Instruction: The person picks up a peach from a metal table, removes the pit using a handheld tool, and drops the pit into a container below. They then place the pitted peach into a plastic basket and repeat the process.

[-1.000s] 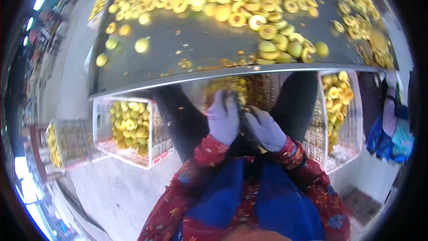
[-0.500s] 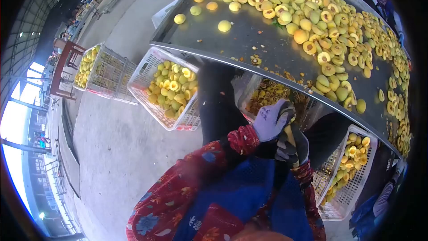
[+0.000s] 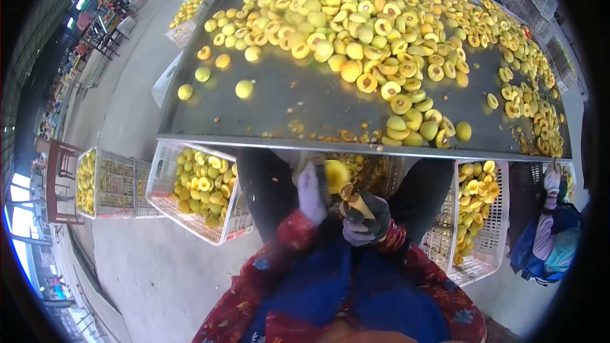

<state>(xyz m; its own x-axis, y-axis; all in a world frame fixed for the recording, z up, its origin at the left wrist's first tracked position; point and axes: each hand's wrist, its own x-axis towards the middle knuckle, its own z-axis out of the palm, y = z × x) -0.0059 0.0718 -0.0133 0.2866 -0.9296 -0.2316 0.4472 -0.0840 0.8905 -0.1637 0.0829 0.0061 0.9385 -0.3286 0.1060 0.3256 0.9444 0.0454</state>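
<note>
My left hand [image 3: 311,193], in a pale purple glove and smeared by motion, is in front of the table's near edge with a blurred yellow fruit half [image 3: 337,176] against its palm side. Close beside it, my right hand [image 3: 367,221], in a dark-palmed glove, is closed around a tool with a light wooden handle [image 3: 359,204]. Something brown and too small to make out is at the tool's upper end. Below both hands' level of the table, a crate of brown-yellow scraps [image 3: 375,173] shows between my knees.
Many halved yellow fruits [image 3: 343,13] lie on the metal table [image 3: 267,111]. A white crate of fruit [image 3: 159,181] stands at left, another [image 3: 495,228] at right. Stacked crates [image 3: 121,184] are farther left. A co-worker's gloved hand [image 3: 551,179] is at the far right.
The view has turned and shifted, so the table's edge now runs nearly level. My hands have come apart; a fruit half shows at the left one and the tool is visible in the right.
</note>
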